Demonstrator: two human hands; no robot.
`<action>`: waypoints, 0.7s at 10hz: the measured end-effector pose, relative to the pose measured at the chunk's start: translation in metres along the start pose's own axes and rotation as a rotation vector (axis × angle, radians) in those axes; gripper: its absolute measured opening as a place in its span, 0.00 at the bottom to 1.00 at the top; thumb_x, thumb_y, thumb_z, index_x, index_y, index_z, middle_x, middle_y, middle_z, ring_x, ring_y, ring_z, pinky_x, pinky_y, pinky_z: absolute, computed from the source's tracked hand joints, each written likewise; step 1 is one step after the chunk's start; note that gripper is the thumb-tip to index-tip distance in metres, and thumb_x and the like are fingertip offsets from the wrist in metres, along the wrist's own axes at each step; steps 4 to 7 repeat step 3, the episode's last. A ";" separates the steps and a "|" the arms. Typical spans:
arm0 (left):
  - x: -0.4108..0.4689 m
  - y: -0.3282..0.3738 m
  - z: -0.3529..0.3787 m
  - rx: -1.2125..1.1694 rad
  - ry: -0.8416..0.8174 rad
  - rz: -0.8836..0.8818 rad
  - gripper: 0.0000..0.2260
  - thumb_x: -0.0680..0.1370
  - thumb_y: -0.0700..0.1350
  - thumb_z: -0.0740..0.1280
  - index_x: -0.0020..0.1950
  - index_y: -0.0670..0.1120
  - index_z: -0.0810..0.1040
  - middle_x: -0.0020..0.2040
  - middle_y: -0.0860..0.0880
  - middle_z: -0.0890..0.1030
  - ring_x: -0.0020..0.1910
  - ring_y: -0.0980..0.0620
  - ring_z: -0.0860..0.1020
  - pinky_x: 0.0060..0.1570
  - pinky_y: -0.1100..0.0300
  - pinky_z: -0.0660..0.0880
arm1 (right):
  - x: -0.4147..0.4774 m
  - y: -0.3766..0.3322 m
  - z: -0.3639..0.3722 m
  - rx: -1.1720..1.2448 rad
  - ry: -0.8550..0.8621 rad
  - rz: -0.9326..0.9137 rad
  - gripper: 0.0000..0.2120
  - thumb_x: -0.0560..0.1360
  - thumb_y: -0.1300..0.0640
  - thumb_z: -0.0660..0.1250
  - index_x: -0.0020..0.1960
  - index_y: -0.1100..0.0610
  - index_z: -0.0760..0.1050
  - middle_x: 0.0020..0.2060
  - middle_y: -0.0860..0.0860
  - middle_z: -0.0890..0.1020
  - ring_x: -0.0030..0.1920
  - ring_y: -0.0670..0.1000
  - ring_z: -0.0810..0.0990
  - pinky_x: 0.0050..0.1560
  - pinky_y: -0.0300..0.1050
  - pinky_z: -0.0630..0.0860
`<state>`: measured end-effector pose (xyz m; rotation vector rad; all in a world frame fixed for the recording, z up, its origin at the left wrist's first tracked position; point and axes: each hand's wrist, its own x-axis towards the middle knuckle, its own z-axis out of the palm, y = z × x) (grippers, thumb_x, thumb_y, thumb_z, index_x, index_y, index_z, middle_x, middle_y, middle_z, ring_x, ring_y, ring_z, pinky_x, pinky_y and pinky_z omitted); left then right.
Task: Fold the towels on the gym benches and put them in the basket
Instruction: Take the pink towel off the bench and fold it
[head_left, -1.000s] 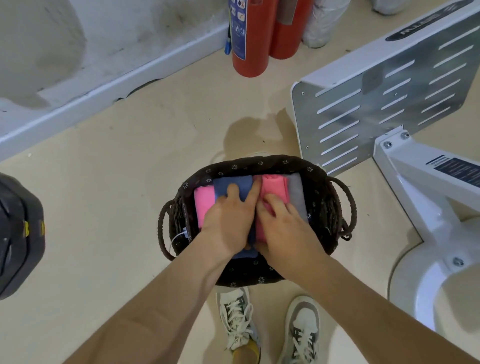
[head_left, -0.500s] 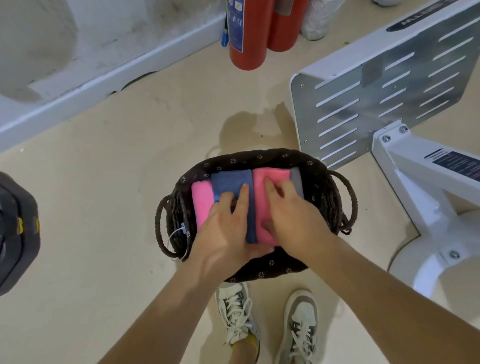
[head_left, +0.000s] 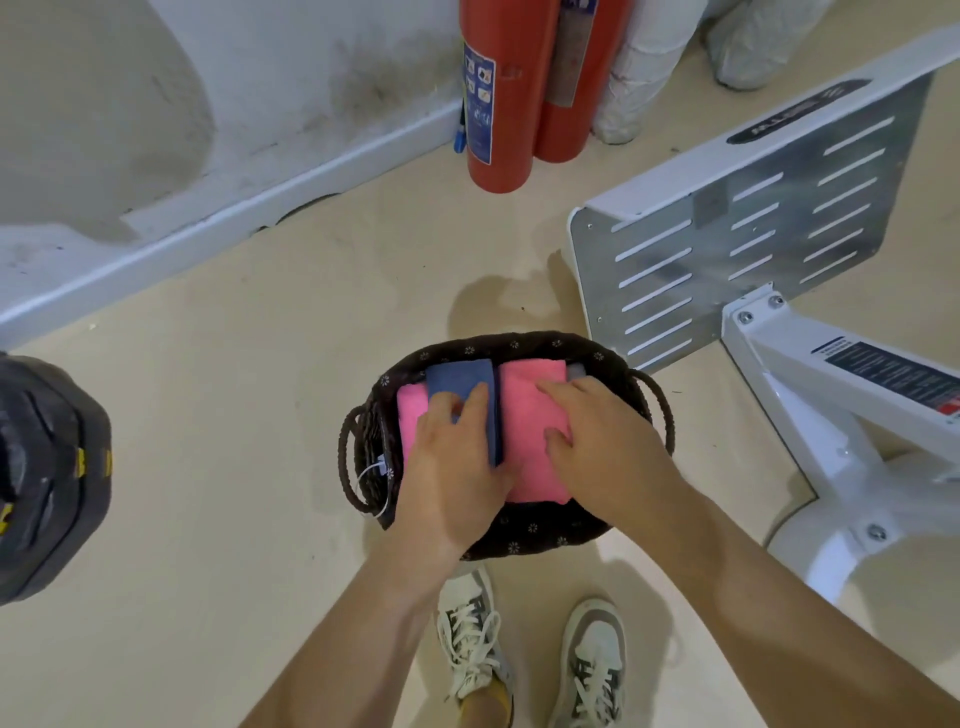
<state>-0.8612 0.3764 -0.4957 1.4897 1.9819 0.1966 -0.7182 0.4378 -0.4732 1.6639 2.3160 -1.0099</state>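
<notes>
We see a dark brown basket (head_left: 524, 345) sprinkled with small white flowers; inside, a left pink towel (head_left: 410, 410), navy blue towel (head_left: 460, 376), right pink towel (head_left: 530, 410) and grey towel (head_left: 576, 370). A blue-labelled red fire extinguisher (head_left: 501, 104) meets our beige floor (head_left: 234, 415).

floor (head_left: 234, 415) beige | wall (head_left: 311, 52) white, perhaps mould-stained | red extinguishers (head_left: 501, 104) | white metal frame (head_left: 769, 353)

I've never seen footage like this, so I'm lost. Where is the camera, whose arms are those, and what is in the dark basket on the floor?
No machine: one camera on a person's head looks down at their own bare arms. The woven basket on the floor holds folded towels: the left pink towel, a blue towel, the right pink towel and a grey towel. The left hand lies flat on the blue towel; the right hand presses the right pink towel. Neither grips anything.
</notes>
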 end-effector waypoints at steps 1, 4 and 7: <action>-0.010 0.003 -0.007 -0.090 0.005 -0.045 0.26 0.77 0.47 0.66 0.74 0.45 0.64 0.61 0.46 0.70 0.57 0.46 0.73 0.51 0.61 0.68 | -0.012 -0.003 -0.012 0.020 0.014 -0.016 0.23 0.79 0.56 0.60 0.73 0.48 0.63 0.67 0.49 0.69 0.60 0.51 0.74 0.59 0.46 0.73; -0.030 0.006 -0.008 -0.225 -0.032 -0.144 0.20 0.80 0.38 0.58 0.73 0.43 0.67 0.68 0.45 0.72 0.66 0.48 0.71 0.63 0.62 0.64 | -0.045 -0.003 -0.021 0.149 0.005 0.016 0.22 0.79 0.56 0.60 0.72 0.49 0.65 0.64 0.48 0.72 0.59 0.49 0.75 0.61 0.46 0.73; -0.030 0.006 -0.008 -0.225 -0.032 -0.144 0.20 0.80 0.38 0.58 0.73 0.43 0.67 0.68 0.45 0.72 0.66 0.48 0.71 0.63 0.62 0.64 | -0.045 -0.003 -0.021 0.149 0.005 0.016 0.22 0.79 0.56 0.60 0.72 0.49 0.65 0.64 0.48 0.72 0.59 0.49 0.75 0.61 0.46 0.73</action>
